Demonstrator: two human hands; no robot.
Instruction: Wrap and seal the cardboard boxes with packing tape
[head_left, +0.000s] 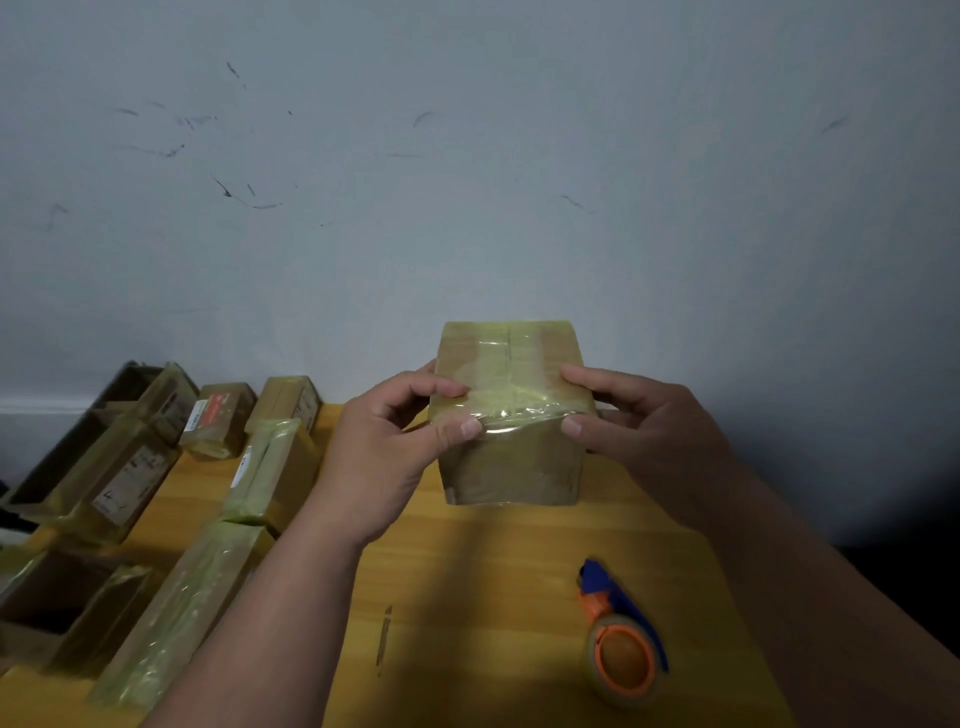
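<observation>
A small cardboard box (511, 457), covered in yellowish clear tape, is held upright above the yellow table (467, 582) at mid-frame. My left hand (395, 441) grips its left side, thumb pressing on the taped front edge. My right hand (639, 421) grips its right side, thumb on the same edge. A tape dispenser (621, 639), orange and blue with a clear roll, lies on the table near the right, below the box and apart from both hands.
Several taped cardboard boxes (275, 467) lie in rows along the table's left side, with an open brown carton (47, 597) at the far left. A scuffed white wall (467, 182) stands close behind. The table's right edge drops to a dark floor.
</observation>
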